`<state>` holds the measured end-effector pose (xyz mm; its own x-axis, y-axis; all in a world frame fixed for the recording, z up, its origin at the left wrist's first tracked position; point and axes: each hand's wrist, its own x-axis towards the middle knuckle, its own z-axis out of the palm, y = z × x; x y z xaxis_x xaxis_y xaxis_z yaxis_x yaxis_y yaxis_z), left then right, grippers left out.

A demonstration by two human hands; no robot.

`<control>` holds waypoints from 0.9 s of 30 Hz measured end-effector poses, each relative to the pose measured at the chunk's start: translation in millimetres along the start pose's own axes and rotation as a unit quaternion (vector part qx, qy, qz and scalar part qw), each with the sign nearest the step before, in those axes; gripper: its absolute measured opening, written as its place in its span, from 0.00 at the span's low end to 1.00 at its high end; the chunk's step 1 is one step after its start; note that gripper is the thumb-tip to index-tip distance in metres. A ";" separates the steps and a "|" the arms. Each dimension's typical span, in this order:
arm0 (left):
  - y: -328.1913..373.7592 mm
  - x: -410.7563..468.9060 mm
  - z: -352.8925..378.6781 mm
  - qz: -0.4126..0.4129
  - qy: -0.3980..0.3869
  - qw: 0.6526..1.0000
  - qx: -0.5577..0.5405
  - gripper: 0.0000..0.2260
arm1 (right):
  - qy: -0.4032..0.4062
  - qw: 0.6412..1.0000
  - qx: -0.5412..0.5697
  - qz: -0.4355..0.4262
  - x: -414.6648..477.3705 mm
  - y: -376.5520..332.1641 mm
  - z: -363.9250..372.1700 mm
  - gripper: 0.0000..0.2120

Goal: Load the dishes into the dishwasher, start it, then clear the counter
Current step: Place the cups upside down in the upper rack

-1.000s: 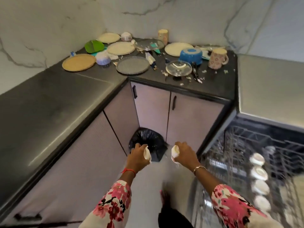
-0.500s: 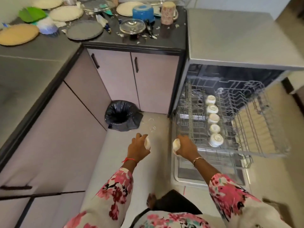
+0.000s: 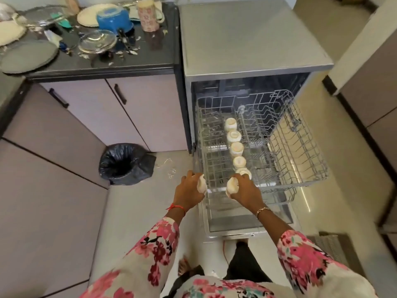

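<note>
The grip of the left hand (image 3: 189,191) is closed round a small cream-white ceramic cup (image 3: 202,186), with the fingers curled over it. The grip of the right hand (image 3: 245,190) is closed in the same way round a second cream-white cup (image 3: 232,187). Both cups are plain, round and a little shiny. The first cup is just beside the front left corner of the grey wire upper rack (image 3: 311,168), and the second is over the front edge of this rack.

Inside the rack a row of five more cream-white cups (image 3: 236,149) runs from the front to the back, and they seem to stand bottom up. The nearest one is just beside the right hand.

The rack is pulled out of the silver dishwasher (image 3: 247,39), above its lowered door (image 3: 236,224). Left of the rack, a black plastic bin bag (image 3: 126,164) stands on the floor. Behind and left of the rack, the dark worktop (image 3: 150,59) carries a blue round bowl (image 3: 113,18), a mug with a pink flower pattern (image 3: 148,16), a clear glass lid (image 3: 97,40), a grey round plate (image 3: 28,57) and a cream plate (image 3: 88,15), with small scraps between them.
</note>
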<state>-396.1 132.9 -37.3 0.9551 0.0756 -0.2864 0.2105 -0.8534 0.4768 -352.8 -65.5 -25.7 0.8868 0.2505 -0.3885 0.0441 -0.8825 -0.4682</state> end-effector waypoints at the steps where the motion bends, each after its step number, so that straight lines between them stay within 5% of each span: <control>1: 9.2 10.8 3.1 -0.003 0.001 1.000 0.002 0.29 | 0.000 1.000 0.000 -0.004 8.9 9.5 -7.2 0.29; 14: 83.3 141.1 18.1 -0.111 0.048 0.992 -0.021 0.29 | -0.013 0.997 0.052 -0.048 161.9 96.9 -106.3 0.30; 27: 64.3 270.3 28.5 -0.101 0.090 0.989 -0.066 0.31 | 0.038 0.996 0.056 -0.058 352.9 68.1 -124.1 0.33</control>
<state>-130.4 83.8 -107.7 0.9099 0.3384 -0.2400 0.4148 -0.7371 0.5335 20.3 -86.5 -96.1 0.9114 0.3137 -0.2664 0.1013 -0.7983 -0.5936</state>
